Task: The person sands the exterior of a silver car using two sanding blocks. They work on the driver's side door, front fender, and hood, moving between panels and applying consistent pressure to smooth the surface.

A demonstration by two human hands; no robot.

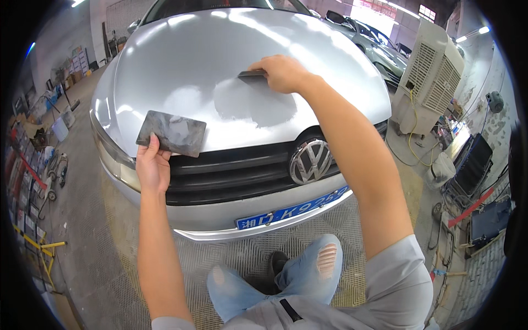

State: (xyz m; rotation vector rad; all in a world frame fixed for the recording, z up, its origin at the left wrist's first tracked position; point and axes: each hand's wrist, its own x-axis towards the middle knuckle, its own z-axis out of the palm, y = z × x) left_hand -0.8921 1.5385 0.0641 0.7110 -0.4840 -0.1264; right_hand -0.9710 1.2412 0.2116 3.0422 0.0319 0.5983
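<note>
A silver car hood (159,60) spreads out before me, with a dull grey patch of filler (247,107) near its front edge and a paler, smaller patch to the left of it. My right hand (285,74) is closed on a dark, flat filler spreader (253,77), whose blade lies at the top of the grey patch. In my left hand (153,165) is a dark rectangular mixing board (190,135) smeared with grey paste. The thumb lies on top of the board and the fingers are under it. It is held above the hood's front left edge.
Below the hood are the black grille (231,170), a round chrome emblem (311,160) and the bumper (203,218). A tall beige air cooler (426,77) with a yellow cable stands at right. Another car (368,41) is parked behind. Yellow metal stands (44,247) are at lower left.
</note>
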